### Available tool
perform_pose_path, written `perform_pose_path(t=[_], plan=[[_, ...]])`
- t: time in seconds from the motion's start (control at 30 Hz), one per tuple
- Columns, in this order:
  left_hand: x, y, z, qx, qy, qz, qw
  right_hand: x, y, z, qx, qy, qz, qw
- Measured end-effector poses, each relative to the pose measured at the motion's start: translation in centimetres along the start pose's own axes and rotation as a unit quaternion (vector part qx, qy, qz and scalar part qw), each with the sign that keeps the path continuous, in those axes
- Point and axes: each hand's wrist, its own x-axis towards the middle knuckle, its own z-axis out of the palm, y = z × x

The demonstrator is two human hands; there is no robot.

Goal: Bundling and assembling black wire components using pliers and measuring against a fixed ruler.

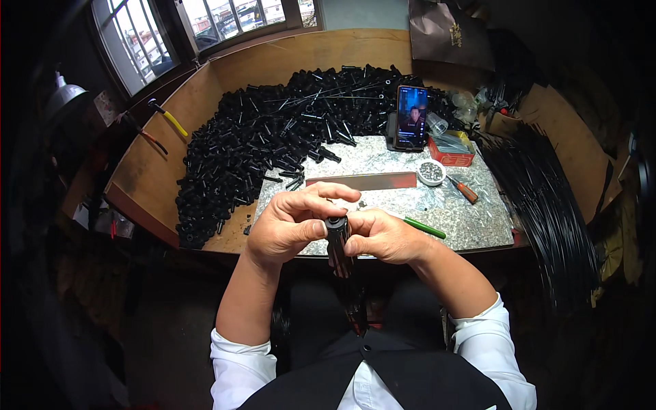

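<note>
A wooden-walled bench (145,179) holds a heap of black parts (239,150) at left. The left hand (279,227) arches over the top end of a black shaft (339,254), its pinch impossible to tell. The shaft's long axis runs lapward between both hands, the right hand (391,236) clamped on its side.

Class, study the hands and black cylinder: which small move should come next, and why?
Probably a light press by the left hand on the top end of the black cylinder, the right hand steadying it: the left fingers and thumb are at that end, and the right thumb is at its side.
</note>
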Motion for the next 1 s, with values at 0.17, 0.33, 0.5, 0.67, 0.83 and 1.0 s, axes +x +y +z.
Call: perform_pose_path(t=[0.17,0.33,0.5,0.67,0.83,1.0], plan=[[0.5,0.6,1.5,0.002,0.178,-0.050,0.983,-0.2,-0.4,0.1,-0.037,0.110,-0.035,0.993],[-0.8,1.4,3.7,0.226,0.282,-0.030,0.932,0.7,-0.5,1.6,-0.254,0.214,-0.068,0.941],[-1.3,1.0,3.8,0.456,0.300,-0.012,0.838,1.6,1.4,2.0,-0.372,0.236,-0.158,0.884],[-2.0,1.0,3.6,0.604,0.234,0.048,0.760,1.4,2.5,1.7,-0.319,0.220,-0.140,0.911],[-3.1,1.3,2.6,0.560,0.200,0.049,0.802,1.3,2.1,1.6,-0.217,0.168,-0.055,0.960],[-3.3,1.5,3.2,0.501,0.167,-0.003,0.849,1.1,2.2,1.7,-0.263,0.164,-0.078,0.948]])
